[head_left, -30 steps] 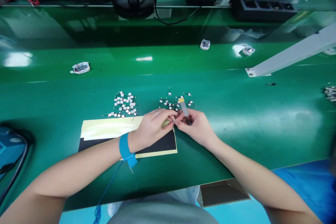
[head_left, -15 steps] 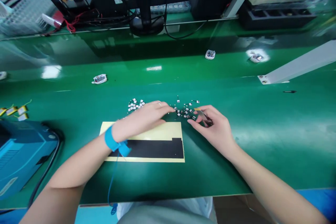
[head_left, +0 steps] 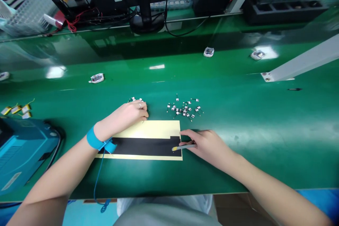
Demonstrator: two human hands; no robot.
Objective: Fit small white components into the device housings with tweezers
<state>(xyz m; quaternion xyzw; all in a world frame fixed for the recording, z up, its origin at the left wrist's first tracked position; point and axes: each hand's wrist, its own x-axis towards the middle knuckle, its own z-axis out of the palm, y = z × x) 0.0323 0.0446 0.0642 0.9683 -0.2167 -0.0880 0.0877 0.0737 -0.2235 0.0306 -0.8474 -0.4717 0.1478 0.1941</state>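
My left hand (head_left: 130, 114), with a ring and a blue wrist strap (head_left: 96, 140), is closed, its fingers curled down on a small group of white-and-black wired parts (head_left: 133, 99). The hand hides most of that group and whatever its fingertips touch. In my right hand (head_left: 208, 144) is a slim grey tool with a yellow tip (head_left: 183, 147), pinched between the fingers. Its tip is over the black strip (head_left: 148, 147) on a pale yellow sheet (head_left: 159, 127), near the right end. Between the hands, beyond the sheet, lie scattered small wired parts (head_left: 184, 109).
A blue machine (head_left: 29, 155) with a black cable stands at left, with yellow battery-like packs (head_left: 25, 108) behind it. Small white devices (head_left: 96, 78) are spread along the back. A grey metal post (head_left: 304, 58) rises at right. Behind is a monitor stand (head_left: 145, 17).
My left hand has moved left from the right-hand scatter to the left group, its fingers curling. My right hand has come nearer and left, bringing the tool over the black strip.
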